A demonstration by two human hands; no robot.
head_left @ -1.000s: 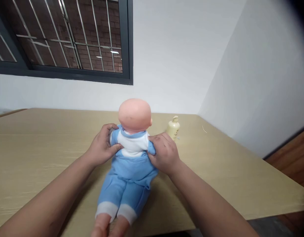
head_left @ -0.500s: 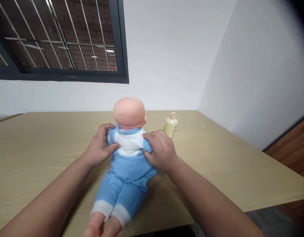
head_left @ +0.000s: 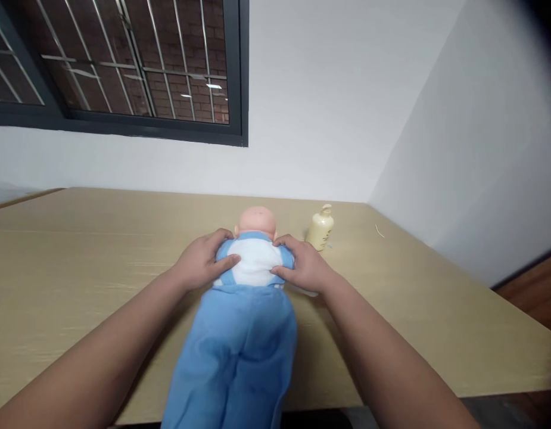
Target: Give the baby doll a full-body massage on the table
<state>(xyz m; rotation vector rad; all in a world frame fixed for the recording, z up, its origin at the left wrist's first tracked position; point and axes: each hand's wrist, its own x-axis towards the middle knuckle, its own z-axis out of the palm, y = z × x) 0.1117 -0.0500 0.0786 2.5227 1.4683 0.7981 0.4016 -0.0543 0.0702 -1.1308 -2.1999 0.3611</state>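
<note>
A baby doll (head_left: 252, 259) in a white and blue top and blue trousers is turned back-side to me, its bald head pointing toward the wall. My left hand (head_left: 208, 259) grips its left shoulder and upper arm, thumb pressed on the back. On the other side, my right hand (head_left: 304, 265) is wrapped round the right shoulder, its thumb also on the white cloth. The doll's face, hands and feet are hidden or out of frame. Its legs reach down past the table's near edge.
Behind my right hand stands a cream pump bottle (head_left: 320, 229) on the yellowish table (head_left: 404, 316). A short thin strand (head_left: 379, 231) lies farther right. White walls close off the back and right; a barred window (head_left: 136, 65) is at upper left.
The doll has tipped forward, head lower and away from me, its legs and seat raised nearer to me. Both hands keep hold of its shoulders. The camera view has shifted slightly.
</note>
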